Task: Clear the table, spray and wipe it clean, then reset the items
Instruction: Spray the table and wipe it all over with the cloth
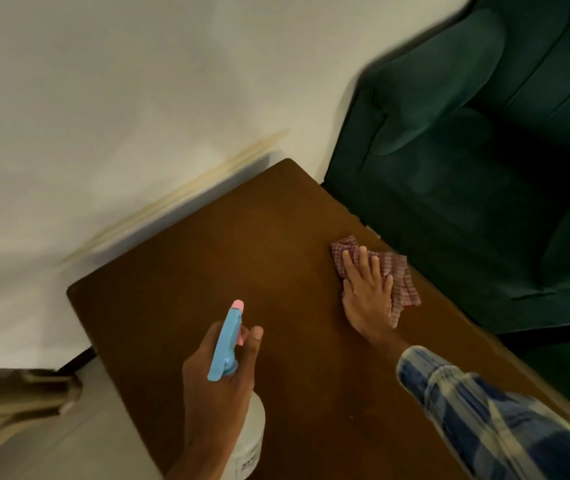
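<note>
Wooden table [207,271] — brown rectangular top, set cornerwise in the head view, its far corner toward a pale wall [103,81]. All places below are given from this table.

Spray bottle [242,420] — white body, blue spray head [225,344] with a pink nozzle tip and pink trigger. Held above the table's near-left part. The spray head's long axis runs from the near side up toward the far side, nozzle pointing away from the person, across the tabletop toward the far corner. The label on the body is too blurred to read.

Left hand [217,382] — wrapped round the bottle's neck, fingers curled, one fingertip at the trigger.

Cleaning cloth [398,282] — red-and-white checked, crumpled, lying on the tabletop close to the table's right edge.

Right hand [366,292] — flat, fingers spread and pointing toward the far side, pressed palm-down on the cloth; not gripping. Blue-and-white plaid sleeve [484,410] over the table's near-right part.

Green sofa [484,150] — dark velvet-like upholstery, just beside the table's right edge, running its whole length.

Wooden furniture [17,400] — pale, blurred, off the table's near-left side; kind cannot be told.

The remaining tabletop between bottle and cloth is bare wood.
</note>
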